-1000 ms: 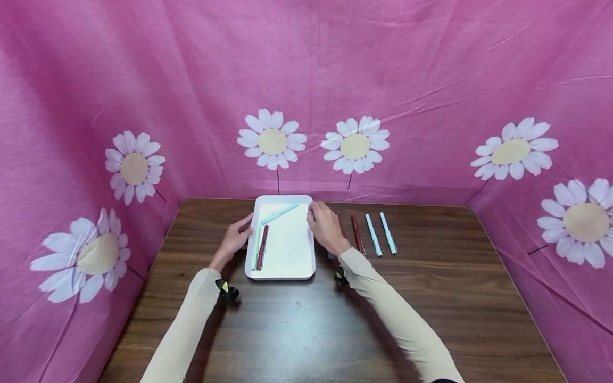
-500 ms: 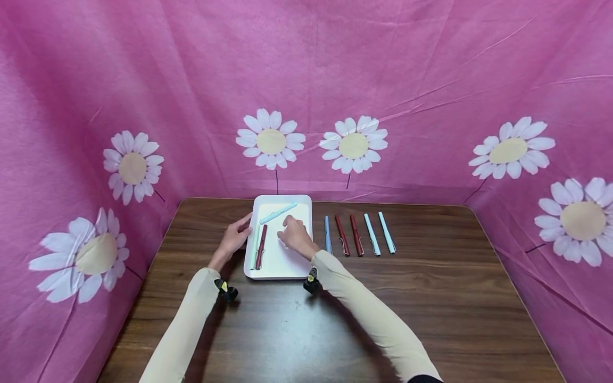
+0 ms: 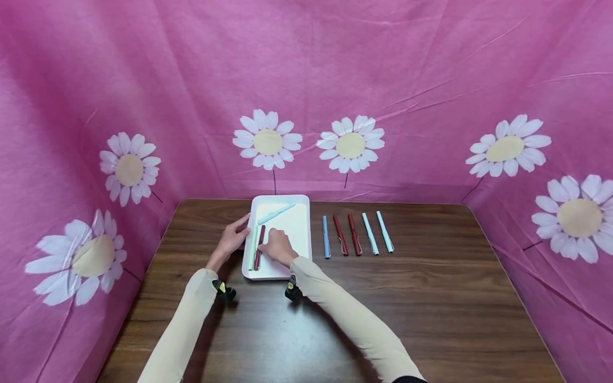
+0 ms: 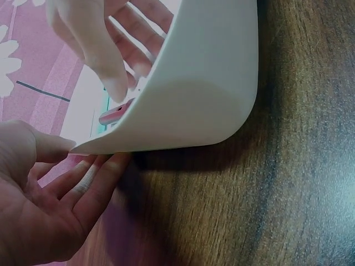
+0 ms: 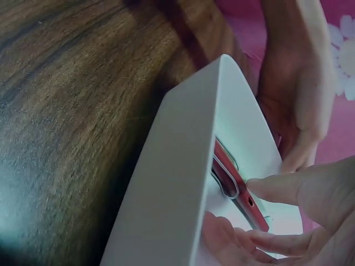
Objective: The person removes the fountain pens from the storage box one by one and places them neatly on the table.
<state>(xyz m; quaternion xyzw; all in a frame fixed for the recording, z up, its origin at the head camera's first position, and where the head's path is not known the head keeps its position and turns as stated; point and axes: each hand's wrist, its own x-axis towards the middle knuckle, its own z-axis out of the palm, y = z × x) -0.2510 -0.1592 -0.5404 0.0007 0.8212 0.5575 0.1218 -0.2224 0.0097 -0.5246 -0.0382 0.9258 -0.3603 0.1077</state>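
Observation:
A white tray [image 3: 303, 234] sits at the table's far middle. My left hand [image 3: 233, 238] rests against its left wall, fingers straight along the outside and thumb at the rim [image 4: 55, 147]. My right hand [image 3: 276, 247] reaches into the tray, and its fingertips [image 5: 258, 187] touch a dark red pen [image 3: 258, 254] lying along the left side. A pale green pen [image 3: 253, 242] lies beside that one. A light blue pen [image 3: 276, 213] lies slanted at the tray's far end. The wrist views show the tray's wall [image 4: 205, 83] and the red pen [image 5: 230, 177] close up.
Right of the tray a row of pens lies on the wooden table [image 3: 431, 298]: a blue one [image 3: 325, 243], two dark red [image 3: 340, 242] [image 3: 355, 241], two light blue [image 3: 370, 240] [image 3: 384, 238]. Pink daisy cloth [image 3: 431, 106] walls in the back and sides.
My right hand has moved left, from the tray's right rim across the tray to the dark red pen. The blue and a red pen it covered are in view. My left hand has stayed.

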